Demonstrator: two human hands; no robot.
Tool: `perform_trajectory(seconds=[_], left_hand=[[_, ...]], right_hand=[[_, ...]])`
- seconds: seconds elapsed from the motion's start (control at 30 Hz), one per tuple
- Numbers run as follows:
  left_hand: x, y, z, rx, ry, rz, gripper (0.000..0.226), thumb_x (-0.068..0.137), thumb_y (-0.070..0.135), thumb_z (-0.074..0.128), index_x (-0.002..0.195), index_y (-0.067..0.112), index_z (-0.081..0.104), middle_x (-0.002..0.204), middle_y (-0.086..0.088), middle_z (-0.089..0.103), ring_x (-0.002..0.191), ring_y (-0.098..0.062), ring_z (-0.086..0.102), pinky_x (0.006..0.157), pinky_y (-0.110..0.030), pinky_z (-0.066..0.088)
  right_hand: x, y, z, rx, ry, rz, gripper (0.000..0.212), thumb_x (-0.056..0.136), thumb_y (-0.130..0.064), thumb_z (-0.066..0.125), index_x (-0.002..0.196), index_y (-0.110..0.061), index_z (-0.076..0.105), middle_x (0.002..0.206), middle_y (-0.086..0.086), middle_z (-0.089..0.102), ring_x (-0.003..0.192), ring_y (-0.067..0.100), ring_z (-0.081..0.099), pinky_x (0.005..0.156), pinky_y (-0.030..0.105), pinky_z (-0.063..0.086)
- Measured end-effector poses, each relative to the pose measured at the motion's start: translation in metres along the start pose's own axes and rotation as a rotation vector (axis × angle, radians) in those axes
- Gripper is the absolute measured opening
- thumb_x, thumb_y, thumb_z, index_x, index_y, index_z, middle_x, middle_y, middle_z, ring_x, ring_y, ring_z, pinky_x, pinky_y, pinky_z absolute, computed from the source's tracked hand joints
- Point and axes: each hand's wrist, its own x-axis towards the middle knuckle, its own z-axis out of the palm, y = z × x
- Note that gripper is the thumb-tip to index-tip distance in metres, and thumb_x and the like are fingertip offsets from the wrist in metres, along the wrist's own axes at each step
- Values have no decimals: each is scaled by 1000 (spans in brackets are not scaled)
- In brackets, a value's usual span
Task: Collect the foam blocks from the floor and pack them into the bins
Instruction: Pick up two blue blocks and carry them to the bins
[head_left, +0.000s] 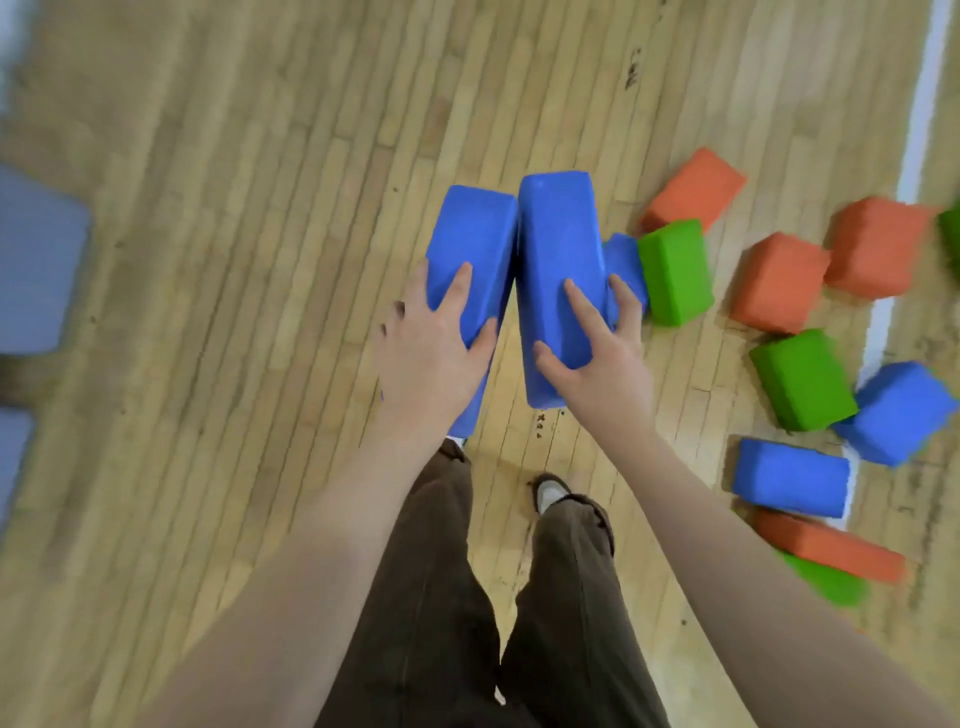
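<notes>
I carry two long blue foam blocks side by side above the wooden floor. My left hand grips the left blue block, thumb on its inner side. My right hand grips the right blue block, fingers spread over its top and outer side. A third small blue block shows just behind my right fingers. On the floor to the right lie several loose blocks: a green one, orange ones, another blue one.
More green, blue and orange blocks crowd the right side along a white floor line. Blurred blue-grey shapes sit at the left edge. My legs and a shoe are below the hands.
</notes>
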Motion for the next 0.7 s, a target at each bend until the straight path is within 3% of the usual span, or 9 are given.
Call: perform_trajectory(seconds=[0.23,0.4,0.5,0.7], left_hand=[[-123,-42,-49,-85,201,-381,58,89,49,51,143,33,36,151,-7,26,117,-34,45,95,-43,36],[-210,-86,-65,-191,340,-655,56,90,47,51,142,31,37,149,-8,29,114,-34,46,94,-42,36],[-268,-123,-69,-228,419,-838,56,90,46,52,141,31,38,149,-8,29,114,-35,46,94,-43,37],[-382,-220,-85,-317,593,-1192,54,89,47,53,140,31,40,149,-7,29,109,-34,48,91,-42,40]], right_hand=[[-60,-67,-10,-56,-201,-335,62,79,-48,64,136,-44,41,153,-11,16,132,10,34,73,29,41],[-113,-116,7,-48,-415,-536,62,80,-47,63,137,-43,40,152,-12,13,132,9,35,88,36,48],[-153,-155,31,-67,-536,-694,63,81,-43,65,139,-38,41,153,-7,15,135,9,31,92,29,43],[-247,-246,115,-104,-770,-918,63,81,-41,67,138,-39,42,153,-7,18,137,8,27,97,33,43]])
